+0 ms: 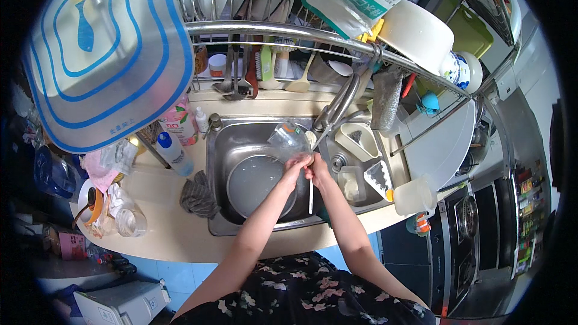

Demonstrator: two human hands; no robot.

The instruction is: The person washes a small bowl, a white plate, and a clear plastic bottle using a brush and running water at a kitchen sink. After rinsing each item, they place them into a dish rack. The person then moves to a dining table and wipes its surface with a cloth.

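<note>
Over the divider of the stainless steel sink point(217, 153), my two hands meet below the faucet point(336, 104). A slim white-handled tool point(310, 198) passes upright between them, its pale head above the fingers. My right hand point(319, 170) curls its fingers around the handle. My left hand point(295, 169) presses close against it from the other side; its fingertips are partly hidden, so its grip is unclear. Just beyond the left hand, a clear plastic container point(286, 137) with an orange mark leans over the basin. Cloudy water fills a large round pan point(253, 185) in the basin below.
A cream caddy point(356, 142) and a small clear box point(351, 185) sit in the right basin. A grey cloth point(198, 196) lies at the left rim, near a blue-capped bottle point(174, 153). Overhead runs a metal rack rail point(271, 30); a translucent mat point(113, 54) overhangs the left.
</note>
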